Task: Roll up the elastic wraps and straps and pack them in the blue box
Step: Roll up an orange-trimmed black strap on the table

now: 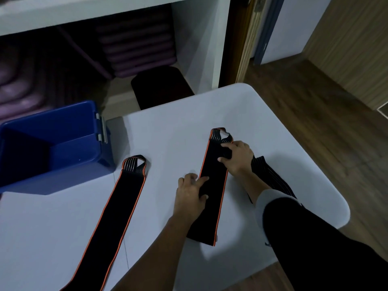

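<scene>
Two black elastic wraps with orange edges lie flat on the white table (172, 133). The left wrap (117, 211) runs from its looped end toward the near edge, untouched. On the right wrap (212, 177) both hands rest. My left hand (190, 196) presses its left edge with straight fingers at mid-length. My right hand (237, 158) holds the wrap near its looped far end, fingers curled over the fabric. A third dark strap (264, 171) lies partly hidden under my right forearm. The open blue box (52, 131) stands at the table's left, nothing visible inside.
The table's rounded right edge drops to a wooden floor (315, 122). Behind the table a white shelf unit (199, 49) holds purple mats (136, 45) and a black stool (161, 87) stands under it. The box's latch (101, 129) faces the wraps.
</scene>
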